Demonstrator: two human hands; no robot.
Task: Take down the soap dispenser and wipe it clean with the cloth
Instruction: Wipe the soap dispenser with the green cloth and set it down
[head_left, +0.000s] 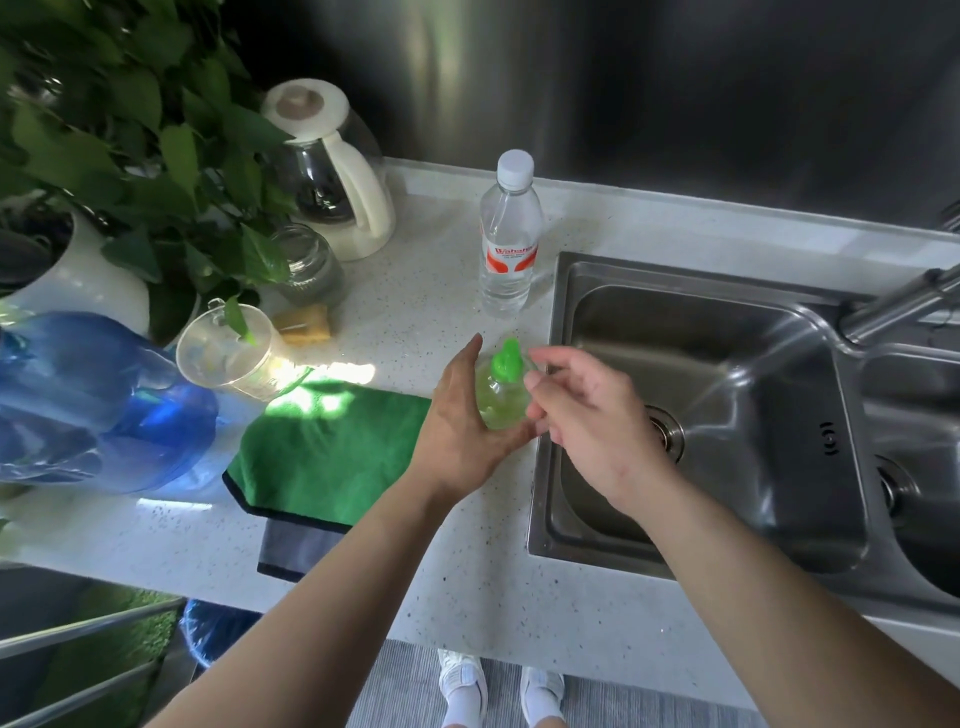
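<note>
The soap dispenser (503, 395) is a small clear bottle of pale green liquid with a green pump top. It stands upright on the white counter just left of the sink. My left hand (460, 426) cups its left side and base. My right hand (584, 415) hovers at its right side, fingers loosely curled near the pump; whether they touch it I cannot tell. A green cloth (332, 452) with a dark edge lies flat on the counter to the left, touching neither hand.
A steel sink (696, 415) with a tap (893, 306) lies to the right. A water bottle (509, 239) stands behind the dispenser. Kettle (332, 171), jar (309, 265), plastic cup (228, 348), sponge (306, 322), plant (130, 135) and blue water jug (98, 405) crowd the left.
</note>
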